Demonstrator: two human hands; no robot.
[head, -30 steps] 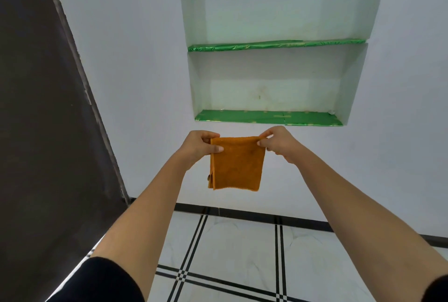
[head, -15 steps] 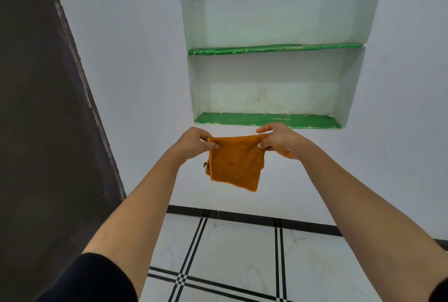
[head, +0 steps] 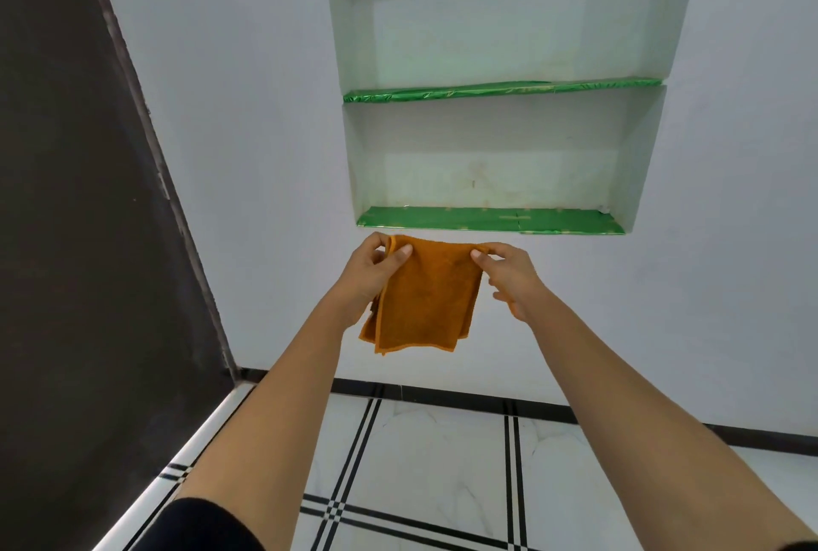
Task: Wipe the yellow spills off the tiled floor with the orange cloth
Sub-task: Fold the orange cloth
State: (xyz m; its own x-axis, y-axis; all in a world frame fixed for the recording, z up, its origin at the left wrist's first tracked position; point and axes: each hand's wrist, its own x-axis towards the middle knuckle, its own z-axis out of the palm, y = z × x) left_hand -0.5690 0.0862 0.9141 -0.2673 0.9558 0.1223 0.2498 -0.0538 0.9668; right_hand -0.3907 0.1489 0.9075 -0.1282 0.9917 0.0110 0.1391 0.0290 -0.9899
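Low in the frame the floor (head: 442, 462) shows no yellow spill. Mid-frame the left hand (head: 367, 276) grips the cloth (head: 427, 298) at its upper left edge, and the right hand (head: 509, 280) pinches its upper right corner. Versus 1 s ago the hands sit closer and its layers splay, so wiping seems not yet begun. Beyond, 2 green shelves (head: 487, 221); no readable writing

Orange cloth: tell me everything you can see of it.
The orange cloth is a square of fuzzy, towel-like fabric with a stitched hem, folded so that several layers show at its lower left corner. It hangs in the air before the white wall, below the lower green shelf in this view, clear of the tiled floor. The left hand grips its top left corner, thumb on the front; the right hand pinches its top right corner.
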